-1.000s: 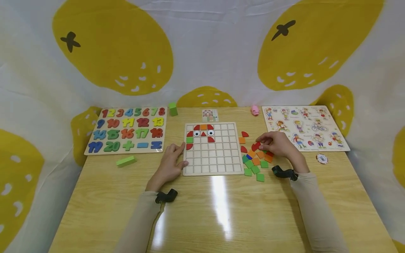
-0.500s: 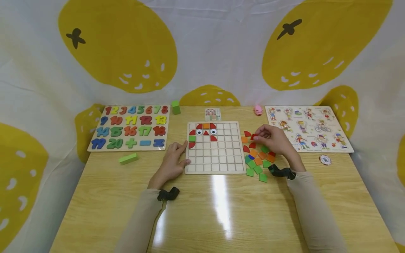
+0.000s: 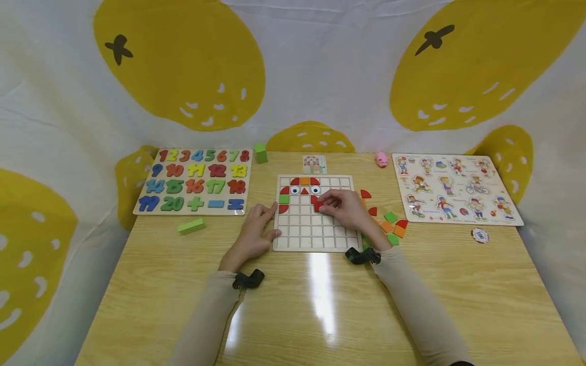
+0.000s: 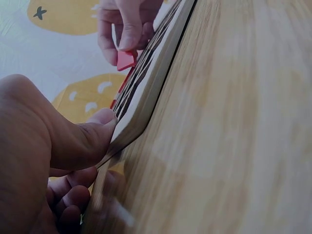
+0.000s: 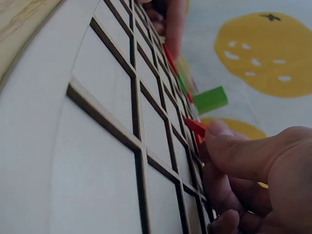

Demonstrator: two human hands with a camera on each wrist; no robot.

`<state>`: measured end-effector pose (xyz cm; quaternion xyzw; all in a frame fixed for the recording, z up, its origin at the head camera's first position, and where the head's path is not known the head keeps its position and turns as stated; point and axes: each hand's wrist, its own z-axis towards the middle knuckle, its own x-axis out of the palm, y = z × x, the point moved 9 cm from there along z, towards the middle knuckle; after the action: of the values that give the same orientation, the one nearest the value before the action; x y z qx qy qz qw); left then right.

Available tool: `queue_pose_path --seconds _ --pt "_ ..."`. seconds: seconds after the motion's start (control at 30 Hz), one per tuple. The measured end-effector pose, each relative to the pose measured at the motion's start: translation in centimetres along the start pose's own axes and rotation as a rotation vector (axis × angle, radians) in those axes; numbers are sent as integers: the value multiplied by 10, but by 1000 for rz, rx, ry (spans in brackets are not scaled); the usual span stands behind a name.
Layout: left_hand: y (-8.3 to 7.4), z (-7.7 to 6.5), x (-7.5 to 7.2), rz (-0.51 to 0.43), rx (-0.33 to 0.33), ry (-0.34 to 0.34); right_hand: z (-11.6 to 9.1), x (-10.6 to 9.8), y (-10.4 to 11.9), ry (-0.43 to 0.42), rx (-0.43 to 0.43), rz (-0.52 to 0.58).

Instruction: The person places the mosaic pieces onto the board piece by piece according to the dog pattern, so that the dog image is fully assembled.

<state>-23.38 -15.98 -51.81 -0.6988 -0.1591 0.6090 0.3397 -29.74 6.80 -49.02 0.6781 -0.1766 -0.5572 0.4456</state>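
A wooden grid board lies mid-table, with red, orange and green tiles and two eye tiles set in its upper left cells. Against its left edge my left hand rests, index finger and thumb spread; the left wrist view shows the thumb pressing the rim. My right hand pinches a red tile between thumb and fingers over the board, just below the right eye tile. The tile's full outline is partly hidden by the fingers. Loose tiles lie right of the board, some behind the right forearm.
A number puzzle stands left, and a figure puzzle right. Behind the board are a small picture card, a green block and a pink pig. Another green block and a poker chip lie nearer.
My right hand has picked a red tile from the loose pile and carried it left over the board. My left hand stays at the board's edge. The head view has shifted slightly.
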Motion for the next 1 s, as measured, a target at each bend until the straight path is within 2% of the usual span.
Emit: queue_pose_path --seconds 0.13,0.4,0.73,0.87,1.0 --pt "-3 1 -1 10 17 -6 -1 4 5 12 -15 -44" --pt "-7 0 -3 12 34 -16 0 1 9 -31 -56 -121" --pt "-6 0 -2 8 27 -22 1 3 10 -24 -43 -88" --pt "-4 1 0 8 13 -8 -4 -16 1 -45 -57 -48" --pt "-3 0 0 11 4 0 -16 -60 -16 -142 -19 -86"
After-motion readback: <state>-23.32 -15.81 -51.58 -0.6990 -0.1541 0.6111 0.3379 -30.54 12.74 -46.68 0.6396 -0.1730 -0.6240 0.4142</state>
